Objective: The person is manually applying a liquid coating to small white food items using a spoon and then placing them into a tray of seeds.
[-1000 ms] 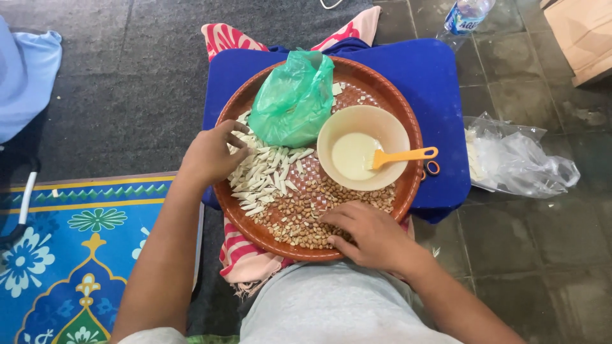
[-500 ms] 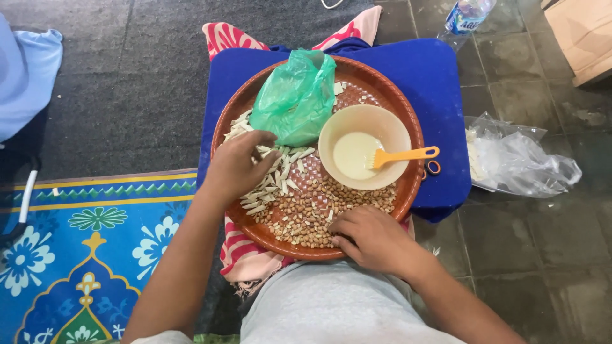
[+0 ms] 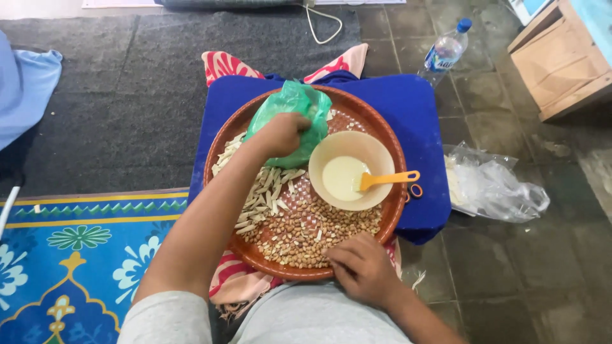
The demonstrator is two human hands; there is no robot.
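I cannot see the fingertips of the left hand [image 3: 284,132]; they are buried in the green bag [image 3: 294,114], whose contents stay hidden. The right hand [image 3: 360,267] covers part of the nuts [image 3: 312,232] and the tray [image 3: 255,255] rim beneath it. Both arms run off the bottom edge. The wooden crate [image 3: 561,60] and blue cloth [image 3: 25,83] are cut by the frame. The clear bag [image 3: 491,188] holds something I cannot make out.
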